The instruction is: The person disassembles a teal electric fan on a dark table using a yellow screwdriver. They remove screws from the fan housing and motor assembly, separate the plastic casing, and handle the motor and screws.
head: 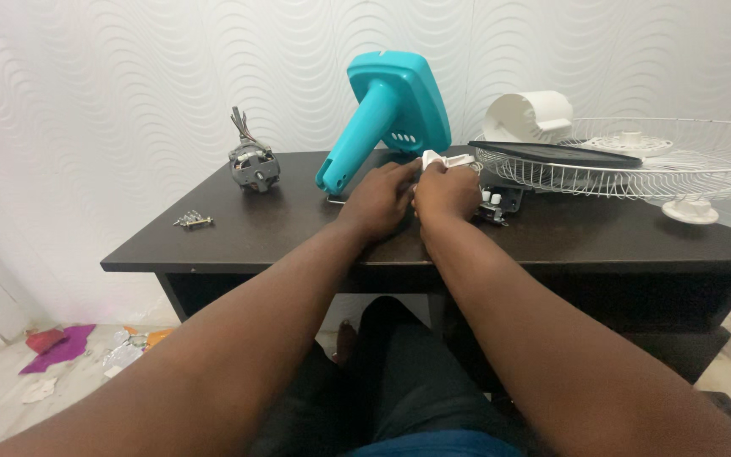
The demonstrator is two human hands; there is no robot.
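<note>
A small white plastic part (433, 158) was held by the fingers of both the left hand (380, 199) and right hand (447, 193), just beside the teal fan housing (387, 114) on the desk (281, 228).

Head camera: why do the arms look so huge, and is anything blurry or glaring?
Head view: wide-angle stretch swells the forearms near the lens; the left hand and right hand look small. Lighting is soft and even, with a faint sheen on the dark table. The turquoise fan base is sharp.
</note>
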